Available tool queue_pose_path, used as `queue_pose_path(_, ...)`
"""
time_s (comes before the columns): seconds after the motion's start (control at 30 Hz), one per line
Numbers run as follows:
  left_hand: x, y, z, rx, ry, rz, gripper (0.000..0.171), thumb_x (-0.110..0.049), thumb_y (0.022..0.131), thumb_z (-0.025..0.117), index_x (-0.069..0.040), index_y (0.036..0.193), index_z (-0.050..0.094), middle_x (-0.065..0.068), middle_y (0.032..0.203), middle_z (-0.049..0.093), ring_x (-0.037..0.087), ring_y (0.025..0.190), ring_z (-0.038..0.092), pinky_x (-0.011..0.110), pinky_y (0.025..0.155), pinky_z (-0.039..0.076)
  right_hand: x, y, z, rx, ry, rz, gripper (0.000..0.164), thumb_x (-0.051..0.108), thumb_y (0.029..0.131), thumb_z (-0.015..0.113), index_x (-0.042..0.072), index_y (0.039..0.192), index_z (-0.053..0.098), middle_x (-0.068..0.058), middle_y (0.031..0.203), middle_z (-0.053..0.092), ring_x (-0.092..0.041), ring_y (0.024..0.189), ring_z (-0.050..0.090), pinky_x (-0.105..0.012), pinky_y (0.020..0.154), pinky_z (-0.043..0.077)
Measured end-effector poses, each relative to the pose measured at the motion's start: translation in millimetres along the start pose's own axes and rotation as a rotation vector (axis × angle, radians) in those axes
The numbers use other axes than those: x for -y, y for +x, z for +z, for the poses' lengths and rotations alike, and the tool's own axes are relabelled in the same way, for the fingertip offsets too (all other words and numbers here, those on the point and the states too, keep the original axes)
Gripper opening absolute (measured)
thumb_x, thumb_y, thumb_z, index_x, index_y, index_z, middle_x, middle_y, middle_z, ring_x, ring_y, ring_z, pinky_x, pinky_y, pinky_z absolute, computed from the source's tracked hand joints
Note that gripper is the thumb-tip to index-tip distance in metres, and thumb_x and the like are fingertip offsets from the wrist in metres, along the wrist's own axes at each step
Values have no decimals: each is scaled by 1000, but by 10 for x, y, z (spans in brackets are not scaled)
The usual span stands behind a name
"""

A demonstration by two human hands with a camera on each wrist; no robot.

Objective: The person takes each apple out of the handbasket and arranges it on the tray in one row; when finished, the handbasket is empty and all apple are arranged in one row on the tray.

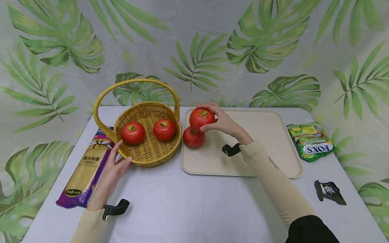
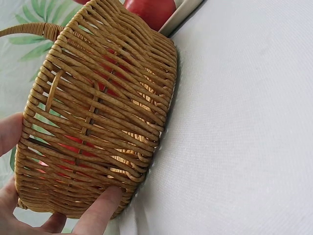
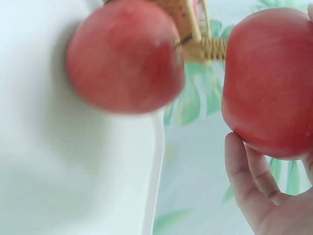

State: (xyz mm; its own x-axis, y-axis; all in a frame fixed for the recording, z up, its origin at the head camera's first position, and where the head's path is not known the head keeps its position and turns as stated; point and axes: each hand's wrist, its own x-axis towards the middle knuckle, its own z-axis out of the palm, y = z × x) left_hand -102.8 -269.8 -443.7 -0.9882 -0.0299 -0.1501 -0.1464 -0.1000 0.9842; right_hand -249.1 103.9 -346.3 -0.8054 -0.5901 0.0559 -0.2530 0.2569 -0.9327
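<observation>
In the head view, my right hand (image 1: 223, 123) holds a red apple (image 1: 202, 118) over the left end of a beige tray (image 1: 243, 165). Another apple (image 1: 193, 137) sits on that tray, just below the held one. Fingers and thumb spread around the held apple (image 3: 274, 83) in the right wrist view. On the left, my left hand (image 1: 113, 167) grips the near-left side of a yellow-brown wicker basket (image 1: 152, 163) with a tall handle. Its thumb is at the rim and its fingertips lie against the woven wall (image 2: 98, 117). Two apples (image 1: 133, 133) lie inside the basket.
A purple-and-gold pasta packet (image 1: 86, 168) lies left of the basket, partly behind my left hand. Right of the tray is a green FOX'S bag (image 1: 311, 141). A small black wrapped packet (image 1: 329, 192) lies nearer the table's right edge. Leaf-patterned cloth (image 1: 194, 64) hangs behind the table.
</observation>
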Motion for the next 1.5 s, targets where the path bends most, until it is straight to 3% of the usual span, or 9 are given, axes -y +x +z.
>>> queue_pose_path(0.17,-7,-3,0,0,2,-10,72,-9,99,51,-26,155,9,7,157,-11,42,138,17,45,103,34,-68,-138,-159,-47,-31,34,68,7,80,73,8,141,44,-10,142,32,-31,126,35,-51,98,42)
queue_pose_path(0.43,-10,-7,5,-3,6,-8,72,-9,99,52,-26,155,9,7,157,-12,42,138,18,47,104,32,-495,-234,-345,-124,-62,64,70,11,78,78,13,141,47,-6,141,33,-29,126,35,-53,98,41)
queue_pose_path(0.63,-15,-12,16,-7,12,-7,72,-9,98,52,-26,155,10,7,157,-12,42,138,17,46,104,32,-367,-403,-313,-118,-94,115,68,6,81,74,5,141,43,-15,140,33,-34,128,33,-53,98,42)
queue_pose_path(0.77,-17,-15,19,-9,11,-8,73,-9,98,53,-26,155,10,8,157,-12,42,138,17,44,103,33,-489,-429,-307,-122,-122,122,69,5,80,74,1,141,43,-18,139,33,-37,127,33,-53,98,41)
queue_pose_path(1.03,-13,-12,14,-3,1,-2,72,-9,99,52,-27,155,10,7,157,-11,42,138,17,39,102,37,-922,-406,-286,-94,-159,132,72,15,78,79,11,141,46,-14,136,35,-34,127,33,-55,98,42)
queue_pose_path(1.5,-14,-11,20,-7,6,-7,72,-9,99,52,-27,155,9,6,156,-13,42,137,19,44,104,34,-1075,-437,-206,-53,-254,62,69,18,75,81,14,136,50,-12,135,36,-35,122,39,-55,96,42)
